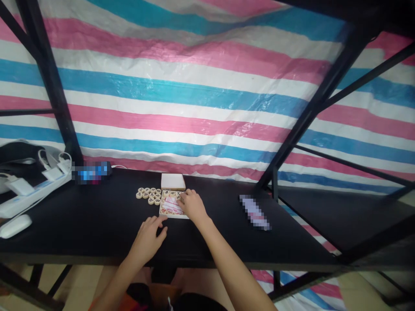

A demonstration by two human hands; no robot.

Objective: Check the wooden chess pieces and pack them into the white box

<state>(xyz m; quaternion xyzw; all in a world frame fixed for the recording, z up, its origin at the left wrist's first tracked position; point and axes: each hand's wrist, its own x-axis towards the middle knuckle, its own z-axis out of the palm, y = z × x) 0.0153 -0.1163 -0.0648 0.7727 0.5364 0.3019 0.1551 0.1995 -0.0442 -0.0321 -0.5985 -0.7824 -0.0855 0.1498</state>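
Grip of right hand (pixel 192 205) covers discs (pixel 169 210) in tray (pixel 170 216), pinch unclear; left hand (pixel 148 238) lies spread; loose discs (pixel 149 195), lid (pixel 173 181) alongside.

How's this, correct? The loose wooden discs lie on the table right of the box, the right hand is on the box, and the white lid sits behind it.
Not quite: the head view shows the loose wooden discs left of the box, not right of it. The rest stands: the right hand is on the box, and the white lid sits behind it.
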